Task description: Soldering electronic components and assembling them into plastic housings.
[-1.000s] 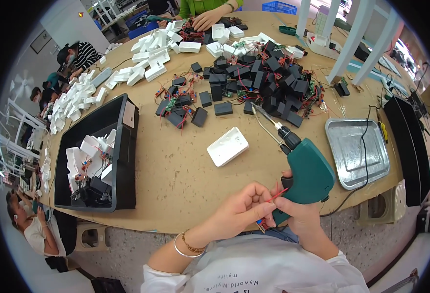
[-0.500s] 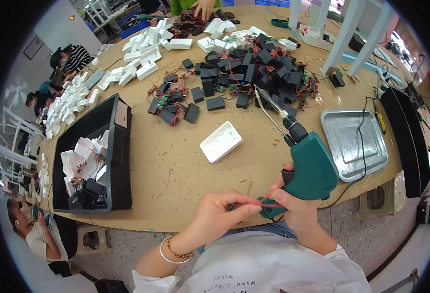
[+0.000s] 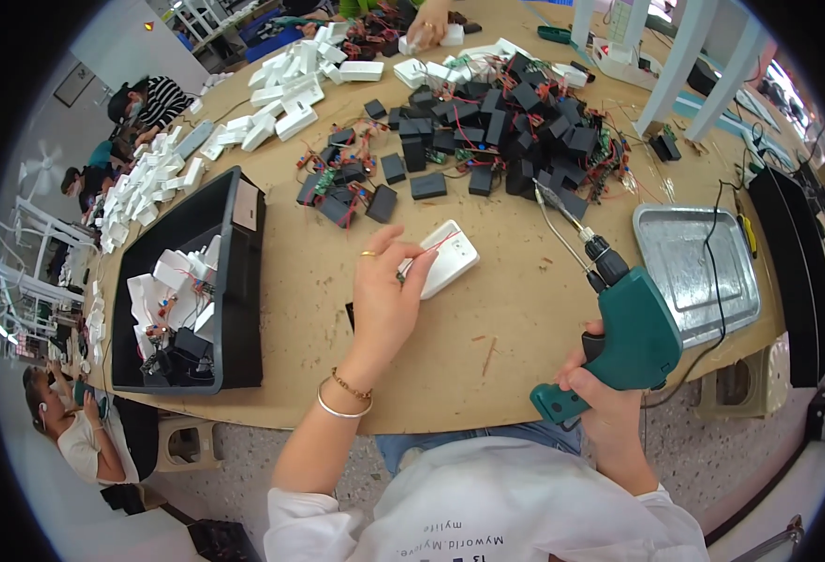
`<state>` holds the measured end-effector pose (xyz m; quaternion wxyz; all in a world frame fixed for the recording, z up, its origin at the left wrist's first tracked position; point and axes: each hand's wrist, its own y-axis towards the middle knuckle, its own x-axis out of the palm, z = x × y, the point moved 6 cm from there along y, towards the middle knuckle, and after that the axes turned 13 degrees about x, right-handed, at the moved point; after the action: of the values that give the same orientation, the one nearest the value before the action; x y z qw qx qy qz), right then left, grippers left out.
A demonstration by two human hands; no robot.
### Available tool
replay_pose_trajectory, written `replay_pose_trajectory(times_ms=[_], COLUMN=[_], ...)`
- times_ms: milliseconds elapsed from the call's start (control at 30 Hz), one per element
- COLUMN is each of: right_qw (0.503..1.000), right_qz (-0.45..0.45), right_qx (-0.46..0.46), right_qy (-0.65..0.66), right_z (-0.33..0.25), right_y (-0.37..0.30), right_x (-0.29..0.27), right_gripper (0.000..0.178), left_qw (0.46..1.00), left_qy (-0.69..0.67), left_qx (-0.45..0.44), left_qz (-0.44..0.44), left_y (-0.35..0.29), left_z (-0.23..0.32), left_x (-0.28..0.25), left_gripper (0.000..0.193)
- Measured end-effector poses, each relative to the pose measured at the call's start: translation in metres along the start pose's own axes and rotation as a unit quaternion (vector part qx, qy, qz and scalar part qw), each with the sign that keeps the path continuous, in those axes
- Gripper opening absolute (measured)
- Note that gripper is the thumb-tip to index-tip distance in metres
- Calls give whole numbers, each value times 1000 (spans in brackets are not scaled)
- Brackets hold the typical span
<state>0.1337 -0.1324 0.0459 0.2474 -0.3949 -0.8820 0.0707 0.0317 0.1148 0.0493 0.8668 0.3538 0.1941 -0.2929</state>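
My right hand (image 3: 603,398) grips a green soldering gun (image 3: 639,323) by its handle. The gun's metal tip points up toward the heap of black boxes (image 3: 487,126) with wires and small circuit boards. My left hand (image 3: 389,286) is over the left side of an open white plastic case (image 3: 459,258) on the table, pinching thin red wires (image 3: 443,241) whose ends reach over the case. A dark part shows at the left edge of that hand, mostly hidden behind it.
A black bin (image 3: 255,281) with white cases and wired parts stands at the left. At the right lie a metal tray (image 3: 651,272) and the gun's black cord. White cases (image 3: 291,84) are piled behind. Across the table a co-worker's hand (image 3: 427,26) touches parts; others sit at the left.
My left hand has moved away from the right hand, up and left to the white case, carrying the red wires. The soldering gun has shifted slightly right and down.
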Motion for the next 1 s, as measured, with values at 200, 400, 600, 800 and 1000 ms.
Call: replay_pose_trajectory(times_ms=[200, 400, 600, 800, 1000], right_qw=[996, 999, 998, 999, 999], right_qz=[23, 18, 17, 11, -12], right_qx=[-55, -40, -47, -29, -23], right_qy=[-66, -33, 27, 27, 45], right_z=[-1, 9, 7, 10, 14], right_y=[-10, -10, -7, -14, -12], right_x=[-33, -45, -49, -53, -55], right_gripper=[54, 55, 54, 54, 55], left_qw=[959, 984, 982, 916, 942], left_qy=[75, 38, 2, 194, 128], left_qx=[226, 154, 78, 293, 268], left_qz=[-155, -81, -172, -193, -156], left_y=[-28, -41, -28, -26, -39], left_z=[51, 64, 60, 84, 76], left_x=[34, 34, 60, 34, 40], left_gripper=[9, 8, 9, 9, 9])
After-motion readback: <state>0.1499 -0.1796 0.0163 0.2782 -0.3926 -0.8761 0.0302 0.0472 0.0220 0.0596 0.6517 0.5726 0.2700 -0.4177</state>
